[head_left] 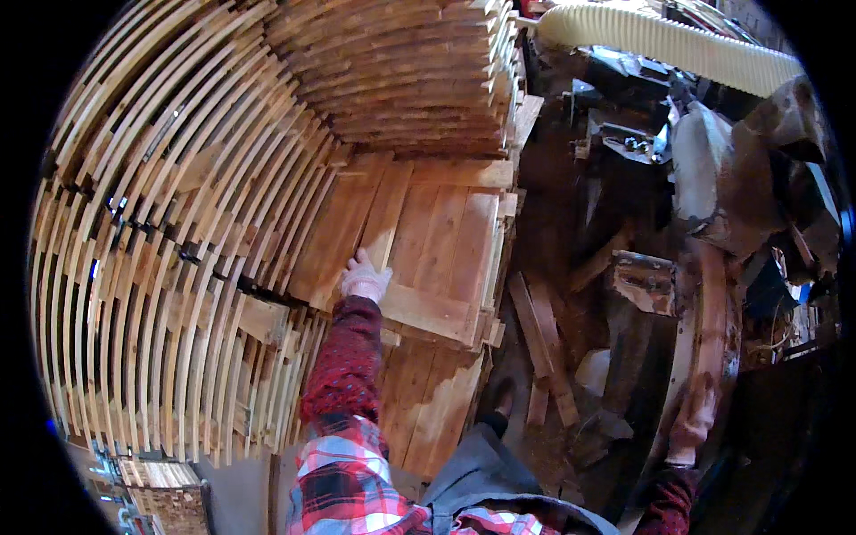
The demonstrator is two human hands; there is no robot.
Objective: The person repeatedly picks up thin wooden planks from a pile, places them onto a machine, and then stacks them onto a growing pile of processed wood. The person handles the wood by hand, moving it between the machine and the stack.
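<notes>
My left hand (364, 278), in a pale glove, reaches forward and lies on a flat wooden panel (437, 236) made of joined boards. Its fingers are spread out over the wood near the panel's left edge, holding nothing. Beneath that panel, another wooden panel (419, 401) sticks out toward me. At the lower right, my right hand (683, 446) is low and in shadow, at the near end of a long reddish-brown wooden piece (711, 312). Its fingers do not show clearly enough to tell whether they grip the wood.
Tall stacks of wooden slats (160, 294) rise on the left, with more stacked wood (401, 89) behind the panels. Loose boards (539, 330) and scraps lie on the dark floor to the right. A ribbed pale hose (669, 45) crosses above machinery at the far right.
</notes>
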